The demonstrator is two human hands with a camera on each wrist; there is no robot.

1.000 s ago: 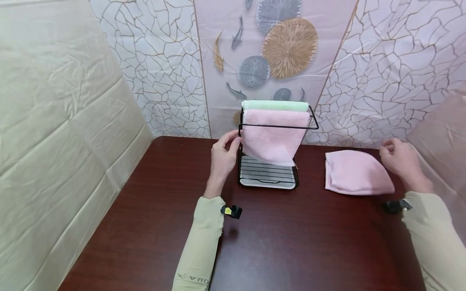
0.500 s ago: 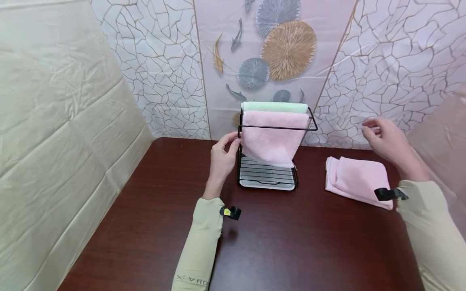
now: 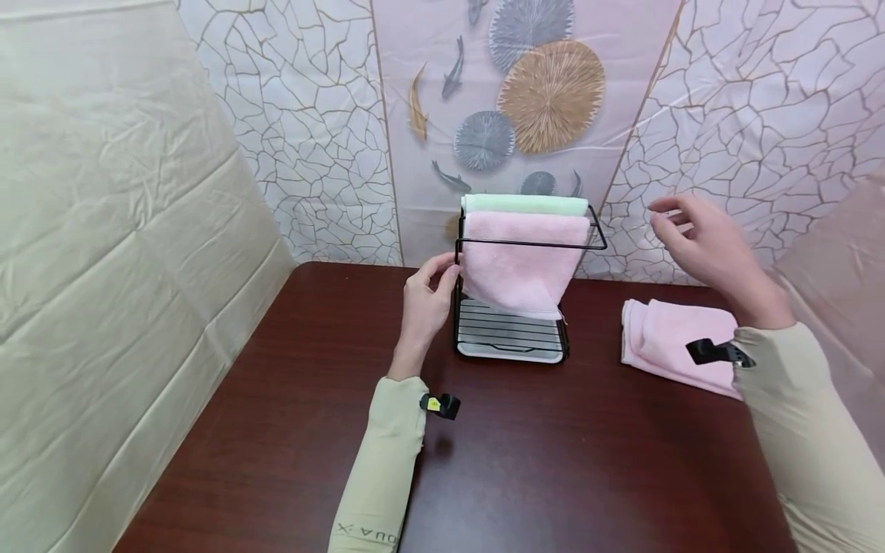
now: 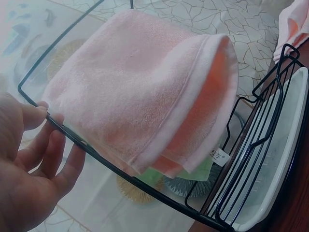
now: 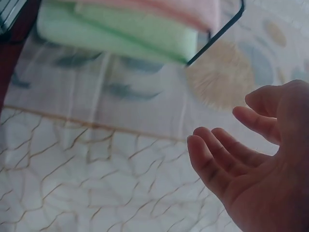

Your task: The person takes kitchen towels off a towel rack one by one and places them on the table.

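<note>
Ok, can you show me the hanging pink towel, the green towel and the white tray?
Hanging pink towel (image 4: 125,82): left wrist view, front face.
Green towel (image 3: 525,203): head view, folded top.
White tray (image 4: 281,150): left wrist view, side wall.

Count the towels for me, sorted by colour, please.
Pink: 2 (hanging pink towel on the black rack; folded pink towel on the table)
Green: 1 (green towel, hanging behind the pink one)
Total: 3, taking the folded bundle as one towel

Pink towels (image 3: 522,273) — black rack (image 3: 528,244) — brown-crackled white backdrop (image 3: 304,115)
</note>
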